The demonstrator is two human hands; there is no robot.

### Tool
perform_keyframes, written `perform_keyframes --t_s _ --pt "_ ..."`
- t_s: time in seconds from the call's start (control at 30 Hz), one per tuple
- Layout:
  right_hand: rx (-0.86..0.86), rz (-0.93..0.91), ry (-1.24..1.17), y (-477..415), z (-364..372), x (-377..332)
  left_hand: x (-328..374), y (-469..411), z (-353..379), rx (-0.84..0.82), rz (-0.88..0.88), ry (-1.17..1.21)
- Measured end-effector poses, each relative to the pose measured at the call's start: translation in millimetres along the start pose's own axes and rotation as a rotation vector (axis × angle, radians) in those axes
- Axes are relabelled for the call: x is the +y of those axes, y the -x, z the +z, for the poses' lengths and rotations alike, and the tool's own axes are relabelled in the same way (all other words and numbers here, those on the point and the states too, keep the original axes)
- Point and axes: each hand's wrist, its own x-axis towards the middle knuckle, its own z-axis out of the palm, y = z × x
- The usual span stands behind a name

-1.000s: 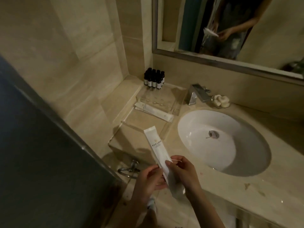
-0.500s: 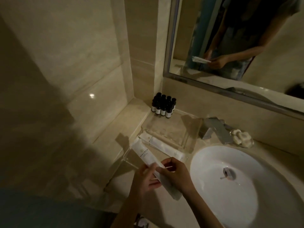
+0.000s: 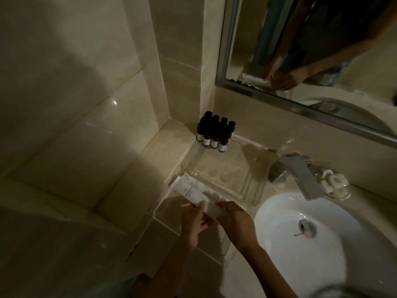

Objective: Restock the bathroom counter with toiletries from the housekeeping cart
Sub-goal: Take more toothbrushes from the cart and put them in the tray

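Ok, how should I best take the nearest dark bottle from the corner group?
Pinch the nearest dark bottle by its cap, from above. It stands upright, packed against its neighbours, so the sides are mostly blocked; the top is free.

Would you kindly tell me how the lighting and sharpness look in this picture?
Head view: dim overall, broad shadow across the beige tiled wall, one small glare spot there; head view again: the white printed toiletry packet, gripped by left hand and right hand, is soft, its print unreadable.
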Motion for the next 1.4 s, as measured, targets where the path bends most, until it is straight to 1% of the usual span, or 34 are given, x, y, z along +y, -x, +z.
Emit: perform_keyframes --t_s 0.13,0.23,0.27,0.4,0.43,0.53,0.63,0.73,0.83,0.93,1.07,1.2,1.3,1.4 --pt "-0.010 -0.042 0.052 0.2 14.1 15.7 -13.7 -13.5 3.2 0.064 -0.056 -0.008" --pt "0.086 -0.094 0.120 3.4 26.8 21.9 -14.7 -15.5 3.3 0.056 -0.035 -0.051" --pt "0.126 -0.103 0.145 3.2 29.7 22.9 -13.1 -17.0 3.3 0.063 0.001 -0.115" --pt "0.258 -0.076 0.216 -0.6 36.4 28.2 -6.3 -21.2 1.7 0.099 0.160 -0.509" --pt "0.262 -0.067 0.212 -0.3 37.5 29.4 -7.4 -22.1 0.7 0.111 0.197 -0.585" --pt "0.234 -0.069 0.190 5.9 40.6 31.2 -16.9 -25.6 -4.5 0.230 0.348 -0.776" --pt "0.201 -0.058 0.160 10.2 41.2 30.1 -28.9 -25.1 -6.9 0.285 0.457 -0.788" --pt "0.194 -0.055 0.149 12.2 42.5 29.8 -33.9 -22.9 -5.7 0.324 0.614 -0.794" --pt "0.197 -0.057 0.082 18.6 41.3 29.5 -38.1 -27.0 -8.3 0.301 0.768 -0.791" --pt "0.203 -0.077 0.112 23.3 39.8 27.4 -40.0 -31.8 -11.8 0.269 0.857 -0.859" --pt "0.234 -0.063 0.098 20.5 39.4 22.8 -40.6 -32.7 -12.7 0.239 0.867 -0.882" --pt "0.254 -0.087 0.185 18.6 46.4 22.9 -38.6 -31.4 -11.7 0.253 0.889 -0.857" --pt "0.242 -0.093 0.203 18.9 50.7 23.4 -39.7 -31.2 -11.8 0.253 0.869 -0.842" --pt "0.214 -0.090 0.210 22.0 51.9 26.7 -39.5 -29.3 -12.1 0.220 0.902 -0.823"
